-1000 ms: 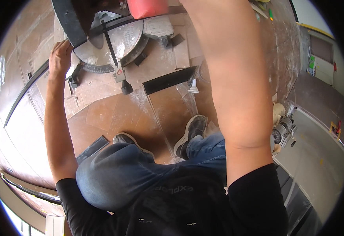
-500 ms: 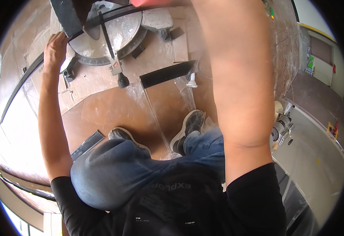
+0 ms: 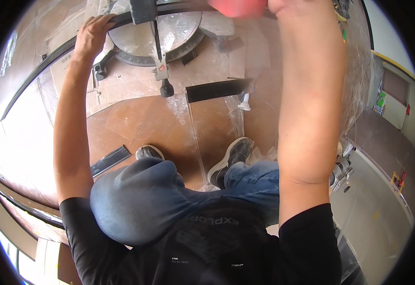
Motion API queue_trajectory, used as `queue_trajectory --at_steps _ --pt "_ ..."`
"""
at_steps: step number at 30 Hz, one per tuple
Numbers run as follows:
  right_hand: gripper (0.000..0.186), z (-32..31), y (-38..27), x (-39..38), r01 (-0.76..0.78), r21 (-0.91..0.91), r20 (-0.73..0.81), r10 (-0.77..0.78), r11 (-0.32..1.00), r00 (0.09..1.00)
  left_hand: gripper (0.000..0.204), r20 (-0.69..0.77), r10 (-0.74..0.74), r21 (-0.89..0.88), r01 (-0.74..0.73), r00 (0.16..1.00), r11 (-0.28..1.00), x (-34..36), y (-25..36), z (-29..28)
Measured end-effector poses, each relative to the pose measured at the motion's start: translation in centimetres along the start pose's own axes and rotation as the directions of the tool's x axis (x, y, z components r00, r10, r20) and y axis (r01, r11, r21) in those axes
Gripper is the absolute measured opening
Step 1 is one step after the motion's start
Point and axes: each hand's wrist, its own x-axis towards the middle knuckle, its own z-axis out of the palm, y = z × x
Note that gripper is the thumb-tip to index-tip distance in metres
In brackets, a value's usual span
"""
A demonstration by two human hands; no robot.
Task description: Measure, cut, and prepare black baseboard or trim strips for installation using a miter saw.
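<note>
At the upper left, my left hand (image 3: pixel 93 34) is closed on a long black strip (image 3: pixel 51 69) that runs across the miter saw's bed. The round silver turntable (image 3: pixel 181 35) lies to the right of this hand. A dark grey part of the saw head (image 3: pixel 143 10) stands above the strip, over the turntable slot. My right hand (image 3: pixel 283 4) is at the top edge beside a blurred red part of the saw (image 3: pixel 238 5). Most of that hand is out of the picture, so its fingers are hidden. A black knob (image 3: pixel 167 89) sticks out at the front of the saw.
A black flat piece (image 3: pixel 217 90) and a white plastic piece (image 3: pixel 245 102) lie in front of the saw. Another dark strip (image 3: pixel 110 160) lies by my left knee. My shoes (image 3: pixel 236 154) rest on the brown sheeting. A motor-like machine (image 3: pixel 341 172) stands to the right.
The view has shifted, so the saw sits further right in it. Relative to the turntable, the saw head has moved right over the slot and appears lower. My left hand stays on the strip.
</note>
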Motion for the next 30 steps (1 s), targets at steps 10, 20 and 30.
queue_trajectory --at_steps 10,20,30 --pt "0.049 -0.6 3.2 -0.5 0.185 0.038 0.007 -0.185 0.982 0.983 0.022 0.018 -0.009 -0.014 0.01 1.0 1.0 0.5 0.5 -0.4" --pt "0.057 -2.2 8.4 -0.1 0.626 -0.501 -0.025 -0.733 0.597 0.68 0.024 0.017 -0.017 -0.049 0.018 1.0 0.999 1.2 0.1 1.1" --pt "0.073 -0.6 10.3 -6.3 0.2 -0.01 -0.066 -0.2 0.98 0.978 0.023 -0.012 0.045 -0.031 -0.046 0.999 0.998 0.6 0.2 -0.2"
